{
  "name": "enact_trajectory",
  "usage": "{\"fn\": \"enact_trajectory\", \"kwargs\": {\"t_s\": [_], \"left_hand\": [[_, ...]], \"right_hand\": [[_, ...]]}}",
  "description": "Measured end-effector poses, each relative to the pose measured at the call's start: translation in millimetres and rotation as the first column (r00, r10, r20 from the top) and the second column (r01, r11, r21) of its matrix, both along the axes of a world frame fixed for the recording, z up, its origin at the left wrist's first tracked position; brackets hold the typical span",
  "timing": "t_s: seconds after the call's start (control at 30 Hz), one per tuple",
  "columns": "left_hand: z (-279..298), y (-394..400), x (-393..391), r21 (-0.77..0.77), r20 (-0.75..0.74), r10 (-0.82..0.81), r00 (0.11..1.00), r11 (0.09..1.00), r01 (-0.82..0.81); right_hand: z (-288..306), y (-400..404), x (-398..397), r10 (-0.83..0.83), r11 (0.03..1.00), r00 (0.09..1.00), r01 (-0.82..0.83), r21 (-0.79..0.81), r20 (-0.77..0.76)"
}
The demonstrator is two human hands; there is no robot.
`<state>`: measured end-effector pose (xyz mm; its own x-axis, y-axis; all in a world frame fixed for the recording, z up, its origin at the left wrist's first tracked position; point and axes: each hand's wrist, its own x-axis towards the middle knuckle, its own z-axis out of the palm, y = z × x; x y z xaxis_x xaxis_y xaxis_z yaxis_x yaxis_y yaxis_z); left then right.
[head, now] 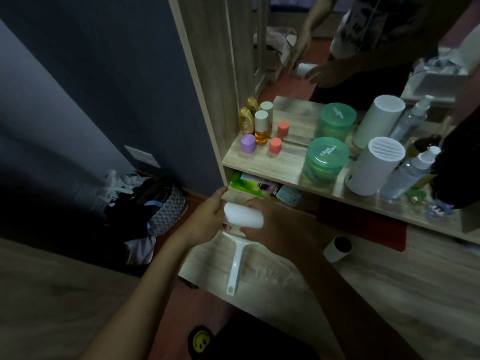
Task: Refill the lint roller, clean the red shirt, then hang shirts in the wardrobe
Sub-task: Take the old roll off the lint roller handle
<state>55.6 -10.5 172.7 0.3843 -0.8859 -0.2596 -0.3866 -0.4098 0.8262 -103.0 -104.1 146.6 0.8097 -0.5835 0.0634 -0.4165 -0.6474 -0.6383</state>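
- Lint roller (235, 261) at the centre of my view: its white handle points down toward me over the lower wooden shelf (389, 281), its head hidden behind my hands.
- My left hand (205, 216) curls its fingers round the left end of a white refill roll (244, 218); my right hand (272, 224) closes over the roll's right end from above. Both hold the roll level, just above the handle's top.
- Whether the roll is already seated on the roller I cannot tell.
- A second roll, an open tube (337, 248), lies on the shelf to the right of my right forearm.
- Upper shelf (259, 162): a green tub (324, 159), a white cylinder (374, 167), a spray bottle (410, 172) and small jars, all doubled in the mirror (337, 48) behind them.
- A bag (161, 203) sits on the floor to the left, against the dark wall.
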Motion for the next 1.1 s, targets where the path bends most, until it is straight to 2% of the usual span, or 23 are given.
{"fn": "enact_trajectory", "kwargs": {"t_s": [0.1,0.17,0.3,0.43,0.5,0.6,0.73,0.77,0.9,1.0,1.1], "left_hand": [[3.5,0.6,2.5,0.084,0.064,-0.049,0.997,0.996,0.043],[5.7,1.6,7.0,0.167,0.031,-0.053,0.998,0.985,0.047],[22.1,1.0,9.9,0.219,0.007,-0.102,0.995,0.971,0.099],[31.4,7.0,16.3,0.165,-0.067,-0.114,0.991,0.978,0.124],[33.6,8.7,15.7,0.142,-0.098,-0.141,0.985,0.978,0.154],[39.2,8.3,8.6,0.076,-0.102,-0.227,0.968,0.969,0.236],[49.1,4.8,8.7,0.001,-0.12,-0.242,0.963,0.97,0.244],[51.4,3.7,8.6,-0.012,-0.11,-0.243,0.964,0.97,0.243],[59.1,-1.2,6.6,-0.073,-0.027,-0.288,0.957,0.956,0.285],[60.8,-1.7,1.6,-0.128,0.015,-0.27,0.963,0.955,0.269],[60.4,-2.4,-4.6,-0.176,0.028,-0.225,0.974,0.958,0.227]], "right_hand": [[5.4,3.6,2.8,0.032,0.999,0.999,-0.032,0.006,-0.043],[2.1,6.1,9.8,0.043,0.999,0.997,-0.043,-0.004,-0.071],[1.1,7.9,15.2,0.056,0.998,0.992,-0.06,-0.032,-0.112],[2.3,3.4,6.0,0.022,0.99,0.995,-0.035,-0.137,-0.092],[15.1,4.3,0.3,0.002,0.967,0.996,-0.024,-0.253,-0.085],[24.1,9.1,1.7,0.068,0.93,0.986,-0.118,-0.348,-0.152],[26.8,5.8,11.8,0.164,0.94,0.971,-0.207,-0.27,-0.172],[29.5,4.0,12.3,0.151,0.946,0.976,-0.189,-0.262,-0.159],[48.0,4.7,3.3,0.043,0.988,0.998,-0.035,-0.151,0.051],[52.4,2.6,0.0,-0.031,0.999,0.999,0.031,0.026,-0.019],[67.7,5.9,-2.6,-0.126,0.988,0.992,0.122,0.091,0.032]]}}
